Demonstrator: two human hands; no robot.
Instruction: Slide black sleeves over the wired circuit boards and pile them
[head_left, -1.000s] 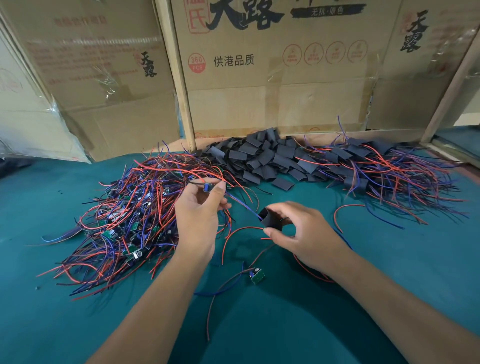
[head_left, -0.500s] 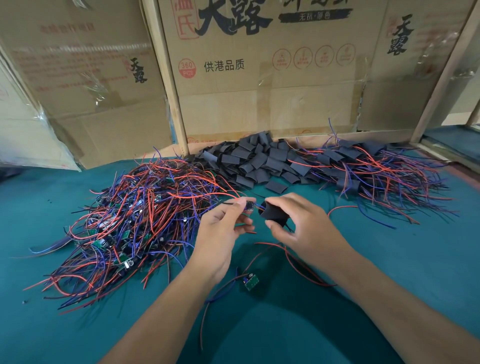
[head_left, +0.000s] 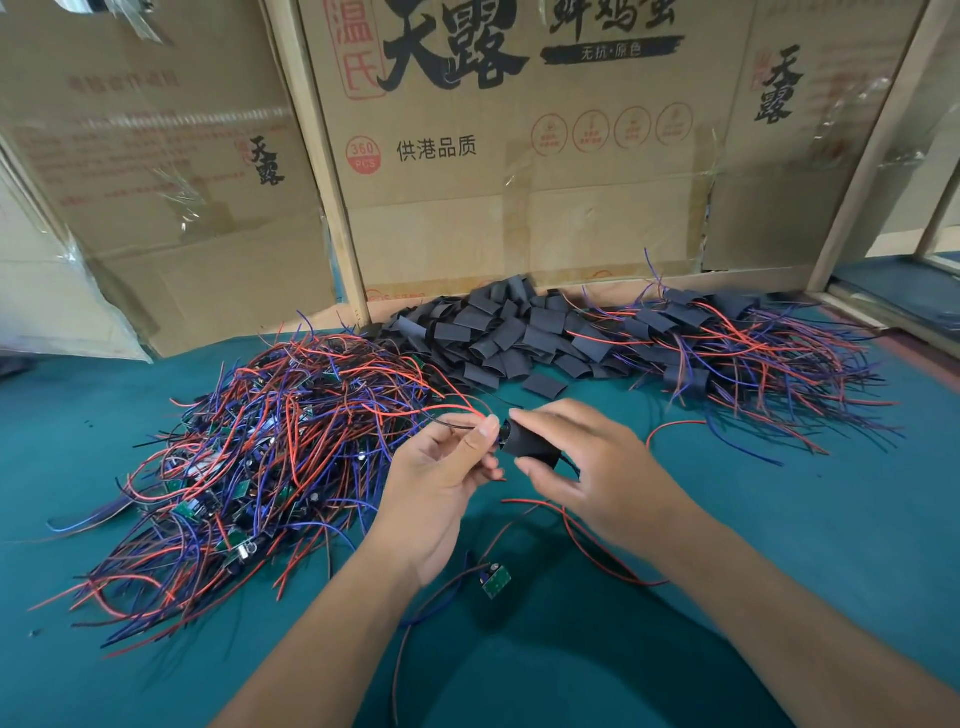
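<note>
At the centre of the frame the right hand (head_left: 587, 467) pinches a black sleeve (head_left: 527, 444) while the left hand (head_left: 441, 467) pinches a wired board at its mouth; best keep the mouth round and feed the board straight in.

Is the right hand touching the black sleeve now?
Touching. The head view shows the right hand pinching the black sleeve, index finger above and thumb below, with no gap.

Head cam, fwd-down, close over table (head_left: 779, 519)
</note>
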